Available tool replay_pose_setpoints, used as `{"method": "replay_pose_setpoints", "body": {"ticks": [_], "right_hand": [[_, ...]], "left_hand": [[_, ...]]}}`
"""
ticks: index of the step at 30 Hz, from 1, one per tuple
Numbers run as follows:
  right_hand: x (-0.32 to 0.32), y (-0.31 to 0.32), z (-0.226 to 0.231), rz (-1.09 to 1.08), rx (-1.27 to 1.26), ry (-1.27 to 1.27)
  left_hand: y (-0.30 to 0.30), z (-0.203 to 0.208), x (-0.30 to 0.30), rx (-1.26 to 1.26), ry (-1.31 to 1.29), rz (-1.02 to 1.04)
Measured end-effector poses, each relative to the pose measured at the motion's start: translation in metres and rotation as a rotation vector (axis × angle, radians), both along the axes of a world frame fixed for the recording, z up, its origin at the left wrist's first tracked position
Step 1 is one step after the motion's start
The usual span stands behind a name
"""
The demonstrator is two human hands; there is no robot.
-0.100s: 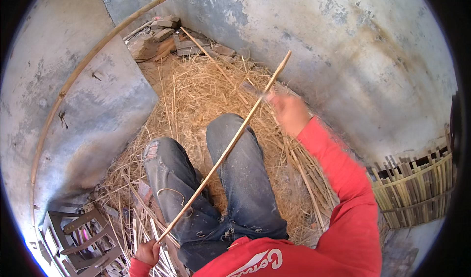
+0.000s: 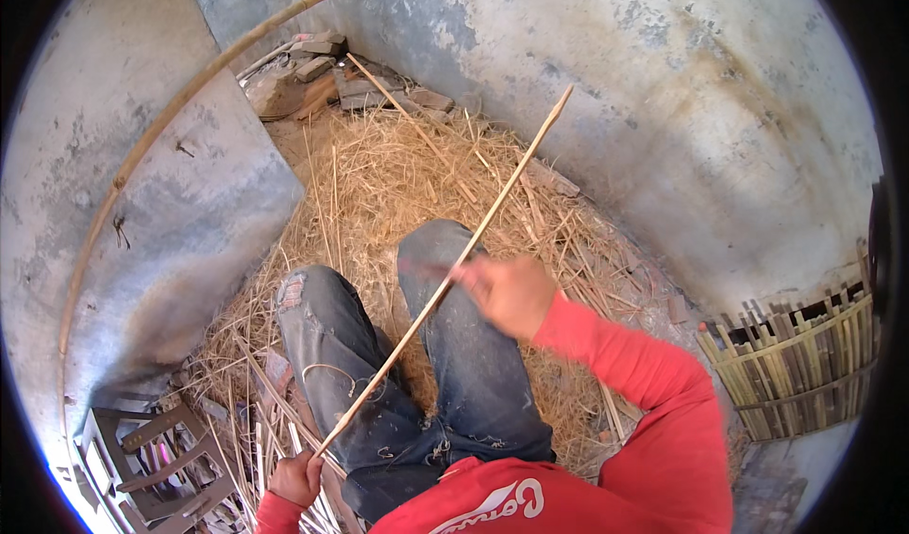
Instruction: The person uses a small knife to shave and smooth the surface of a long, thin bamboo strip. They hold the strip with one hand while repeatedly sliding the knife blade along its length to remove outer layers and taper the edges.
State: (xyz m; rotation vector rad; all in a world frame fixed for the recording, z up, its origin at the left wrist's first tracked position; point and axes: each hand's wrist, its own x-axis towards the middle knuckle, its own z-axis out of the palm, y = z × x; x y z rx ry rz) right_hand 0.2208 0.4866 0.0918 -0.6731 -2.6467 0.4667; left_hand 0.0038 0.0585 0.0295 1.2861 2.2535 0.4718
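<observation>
Our left hand [image 2: 295, 479] is closed around the lower end of a long bamboo strip [image 2: 490, 214], down beside our left hip. Our right hand [image 2: 511, 295], in a red sleeve, is curled about a dark tool [image 2: 423, 268] too blurred to identify, which lies across the strip; whether those fingers also pinch the bamboo, we cannot tell. The strip slants up and rightward over our jeans [image 2: 473, 373], its far end pointing at the wall.

Beneath us the floor is thick with straw-coloured shavings [image 2: 379, 169], heaped between our knees and the corner and thinning into loose splints on the right. Plastered walls [image 2: 663, 146] rise around us, pale, with peeling blue-grey patches and a brownish stain on the right one. Broken bricks [image 2: 317, 65] are piled in the far corner, with a thin stick [image 2: 393, 98] slanting out from them over the shavings. A long bent pole [image 2: 156, 127] arches across the left wall. Lower left, pale slender strips [image 2: 284, 439] lie near a dark slatted frame [image 2: 142, 482]; at the right stands a bound row of upright bamboo slats [image 2: 800, 368].
</observation>
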Motion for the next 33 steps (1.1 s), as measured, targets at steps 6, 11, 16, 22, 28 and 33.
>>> {"method": "replay_pose_setpoints", "body": {"ticks": [6,11,16,22,28,33], "right_hand": [[0.012,0.038,-0.010,-0.267,-0.052,0.075],[0.053,0.176,0.007,-0.614,0.173,0.170],[0.040,0.167,-0.002,-0.573,0.151,0.195],[0.031,0.065,-0.015,-0.217,-0.070,0.080],[0.031,-0.005,-0.018,-0.079,-0.109,-0.026],[0.042,0.145,0.010,-0.505,0.093,0.140]], "left_hand": [[0.013,-0.002,0.000,-0.026,-0.090,-0.037],[0.004,-0.014,-0.003,-0.010,-0.089,-0.063],[0.000,-0.026,0.000,-0.039,-0.024,-0.056],[-0.004,-0.016,0.009,-0.035,-0.077,-0.007],[-0.001,-0.020,0.016,0.028,-0.145,-0.033],[0.002,-0.021,0.009,-0.029,-0.193,-0.017]]}}
